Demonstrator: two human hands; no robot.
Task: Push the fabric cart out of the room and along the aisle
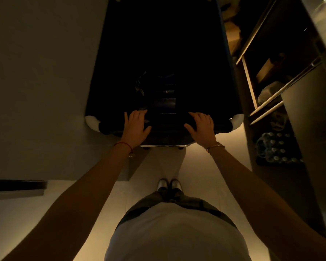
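Note:
The fabric cart (109, 127) is a deep, dark cloth bin with white corner caps, standing straight in front of me in dim light. Its inside is almost black; only faint folds of dark material show near the front. My left hand (135, 126) lies over the near rim, left of centre, fingers curled over the edge. My right hand (201, 125) rests on the same rim, right of centre, fingers over the edge too. Both arms are stretched out toward the cart.
A plain wall (36, 81) runs close along the cart's left side, ending in a corner near my left elbow. Shelving (262, 102) with boxes, bags and a spotted bundle (277, 147) lines the right. Pale floor (196, 176) lies under my feet.

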